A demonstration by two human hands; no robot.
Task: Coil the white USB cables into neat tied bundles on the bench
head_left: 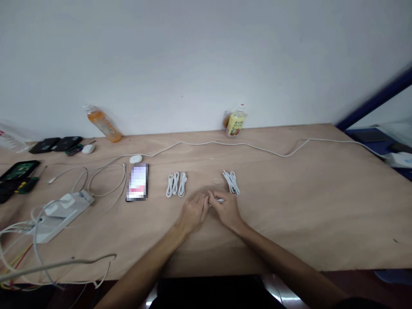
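Three coiled cords [176,184] lie on the table [289,206], L of a cord bundle [231,182]. Nearer cam, L hand [193,211] & R hand [229,211] meet, fingers curled round a white cable [220,200], mostly hidden w/in.

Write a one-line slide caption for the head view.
Left hand and right hand meet around a mostly hidden white cable, three coiled cables and another white bundle lying beyond on the tabletop.
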